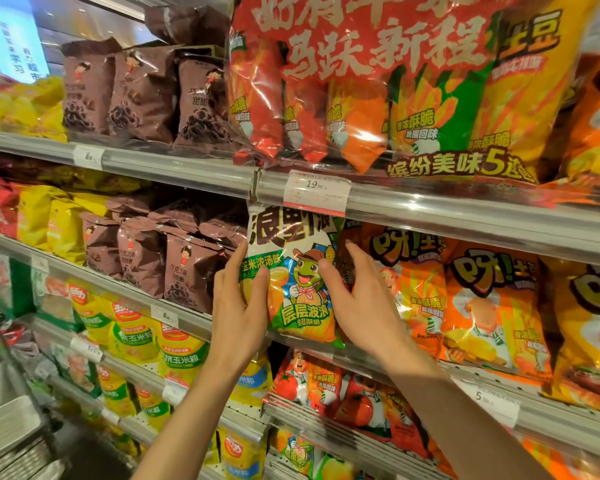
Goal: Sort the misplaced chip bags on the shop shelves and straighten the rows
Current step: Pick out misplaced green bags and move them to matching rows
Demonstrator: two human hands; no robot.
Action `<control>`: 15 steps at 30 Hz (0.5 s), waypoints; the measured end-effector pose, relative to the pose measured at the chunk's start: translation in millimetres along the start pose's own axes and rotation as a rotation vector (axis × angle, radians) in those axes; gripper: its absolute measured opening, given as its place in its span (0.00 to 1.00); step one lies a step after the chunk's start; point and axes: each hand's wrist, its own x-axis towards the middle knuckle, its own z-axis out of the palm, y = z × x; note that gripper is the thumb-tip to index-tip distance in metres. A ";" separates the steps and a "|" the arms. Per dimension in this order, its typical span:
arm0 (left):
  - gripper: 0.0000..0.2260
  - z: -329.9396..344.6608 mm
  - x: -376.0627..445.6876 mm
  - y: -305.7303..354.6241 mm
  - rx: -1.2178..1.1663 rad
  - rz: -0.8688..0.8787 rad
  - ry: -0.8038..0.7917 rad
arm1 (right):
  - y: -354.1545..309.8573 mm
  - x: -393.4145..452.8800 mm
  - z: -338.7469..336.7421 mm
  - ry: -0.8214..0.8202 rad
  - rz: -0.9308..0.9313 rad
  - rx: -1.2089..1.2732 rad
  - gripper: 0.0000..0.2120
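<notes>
Both your hands are on the green-and-white chip bag (293, 275): your left hand (238, 306) curls round its left edge, thumb on the front, and your right hand (355, 296) presses its right side with fingers spread. That bag stands upright on the middle shelf (471, 209), wedged between brown chocolate-snack bags (187, 268) and orange potato-chip bags (489, 306), its top touching the price rail above. Overhead a big red multipack (378, 81) hangs past the upper shelf lip. Yellow corn-snack bags (174, 344) fill the shelf below.
</notes>
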 end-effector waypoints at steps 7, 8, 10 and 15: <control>0.22 -4.0 -21.2 7.7 -0.066 -0.018 -0.041 | 1.3 4.2 7.2 -0.054 0.217 0.340 0.50; 0.22 -4.7 -22.2 6.7 -0.086 -0.026 -0.040 | 0.3 1.7 5.4 -0.051 0.219 0.352 0.47; 0.24 -6.1 -25.0 7.0 -0.100 -0.053 -0.044 | 0.6 -2.5 2.8 -0.040 0.224 0.381 0.39; 0.30 -7.6 -32.1 17.9 -0.092 -0.122 -0.120 | 4.4 -15.5 -8.8 -0.013 0.238 0.503 0.30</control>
